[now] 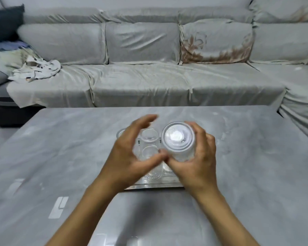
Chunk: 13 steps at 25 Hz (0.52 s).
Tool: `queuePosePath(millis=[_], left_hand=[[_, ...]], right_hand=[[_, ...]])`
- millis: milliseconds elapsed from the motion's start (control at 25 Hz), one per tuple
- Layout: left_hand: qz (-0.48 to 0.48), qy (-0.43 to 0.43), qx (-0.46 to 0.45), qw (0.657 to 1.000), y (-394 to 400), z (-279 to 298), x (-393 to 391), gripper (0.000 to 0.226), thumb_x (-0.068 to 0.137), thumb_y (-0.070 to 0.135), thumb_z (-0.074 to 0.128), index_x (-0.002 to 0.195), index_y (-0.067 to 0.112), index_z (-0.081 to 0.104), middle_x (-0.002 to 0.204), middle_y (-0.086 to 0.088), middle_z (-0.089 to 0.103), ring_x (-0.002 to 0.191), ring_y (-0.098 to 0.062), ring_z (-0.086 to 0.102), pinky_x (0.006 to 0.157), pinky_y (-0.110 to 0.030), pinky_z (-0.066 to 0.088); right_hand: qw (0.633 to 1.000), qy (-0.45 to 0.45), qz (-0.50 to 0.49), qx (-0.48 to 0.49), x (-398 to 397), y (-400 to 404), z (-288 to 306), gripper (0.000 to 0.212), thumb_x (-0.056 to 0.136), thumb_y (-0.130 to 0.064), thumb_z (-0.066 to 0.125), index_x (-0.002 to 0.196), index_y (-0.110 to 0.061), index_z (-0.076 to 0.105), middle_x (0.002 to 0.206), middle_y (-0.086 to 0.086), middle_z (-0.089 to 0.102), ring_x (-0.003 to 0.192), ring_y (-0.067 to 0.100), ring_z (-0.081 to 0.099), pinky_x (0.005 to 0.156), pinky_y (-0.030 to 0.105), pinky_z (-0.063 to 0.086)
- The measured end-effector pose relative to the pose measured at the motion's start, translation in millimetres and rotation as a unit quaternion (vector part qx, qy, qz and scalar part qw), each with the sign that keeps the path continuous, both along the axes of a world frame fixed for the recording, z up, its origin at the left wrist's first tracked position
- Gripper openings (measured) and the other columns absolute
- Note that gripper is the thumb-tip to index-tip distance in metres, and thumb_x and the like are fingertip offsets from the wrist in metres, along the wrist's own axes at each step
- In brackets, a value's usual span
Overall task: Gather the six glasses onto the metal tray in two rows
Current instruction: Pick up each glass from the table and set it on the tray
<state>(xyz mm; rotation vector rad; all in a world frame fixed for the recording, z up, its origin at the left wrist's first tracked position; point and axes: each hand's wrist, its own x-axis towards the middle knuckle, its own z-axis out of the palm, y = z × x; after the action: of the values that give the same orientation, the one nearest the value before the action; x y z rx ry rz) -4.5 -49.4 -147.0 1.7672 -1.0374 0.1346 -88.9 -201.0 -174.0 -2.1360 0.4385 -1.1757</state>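
Glass [178, 141] gripped in right hand [196, 162] above tray [155, 185]; left hand [130, 153] open, curled

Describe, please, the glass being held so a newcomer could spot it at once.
On the grey table before the sofa lies a metal tray of glasses. Above its right side, the right hand holds one glass: the only one lifted, and it looks largest.

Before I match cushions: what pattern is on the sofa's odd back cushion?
Brownish leaf-like print on grey back cushion, seen in the head view.

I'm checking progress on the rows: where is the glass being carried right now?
In the head view, the glass sits in the right hand, right of centre above the metal tray.
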Motion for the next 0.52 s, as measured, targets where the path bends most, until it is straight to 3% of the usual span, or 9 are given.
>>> queuePosePath(millis=[80, 160, 280, 520], left_hand=[[0.132, 0.064, -0.006, 0.989, 18, -21, 14, 0.051, 0.08, 0.024, 0.079, 0.126, 0.027, 0.057, 0.125, 0.011, 0.062, 0.115, -0.011, 0.061, 0.096, -0.029, 0.049], [0.234, 0.053, 0.069, 0.968, 33, -40, 29, 0.04, 0.081, 0.023, 0.075, 0.119, 0.026, 0.061, 0.118, 0.011, 0.063, 0.109, -0.016, 0.062, 0.091, -0.035, 0.05], [0.247, 0.089, 0.116, 0.958, 42, -46, 46, 0.032, 0.083, 0.03, 0.073, 0.114, 0.029, 0.063, 0.115, 0.011, 0.064, 0.105, -0.016, 0.061, 0.086, -0.037, 0.05], [0.22, 0.09, 0.198, 0.951, 42, -56, 48, 0.034, 0.081, 0.03, 0.073, 0.115, 0.029, 0.065, 0.119, 0.006, 0.067, 0.101, -0.017, 0.065, 0.088, -0.037, 0.051]], right_hand=[[0.991, 0.039, -0.001, 0.124, 1, -17, -3, 0.077, 0.052, -0.051, 0.085, 0.115, -0.03, 0.046, 0.11, -0.012, 0.06, 0.103, 0.018, 0.057, 0.086, 0.036, 0.049], [0.975, 0.115, 0.002, 0.191, 3, -35, -12, 0.074, 0.052, -0.046, 0.088, 0.111, -0.028, 0.047, 0.107, -0.008, 0.062, 0.097, 0.018, 0.06, 0.082, 0.035, 0.049], [0.967, 0.205, -0.01, 0.149, 3, -46, -28, 0.075, 0.053, -0.035, 0.088, 0.117, -0.023, 0.051, 0.114, -0.002, 0.058, 0.095, 0.014, 0.056, 0.08, 0.027, 0.042], [0.966, 0.231, -0.002, 0.119, 17, -37, -46, 0.075, 0.053, -0.031, 0.086, 0.12, -0.028, 0.053, 0.111, -0.004, 0.058, 0.103, 0.024, 0.057, 0.082, 0.029, 0.043]])
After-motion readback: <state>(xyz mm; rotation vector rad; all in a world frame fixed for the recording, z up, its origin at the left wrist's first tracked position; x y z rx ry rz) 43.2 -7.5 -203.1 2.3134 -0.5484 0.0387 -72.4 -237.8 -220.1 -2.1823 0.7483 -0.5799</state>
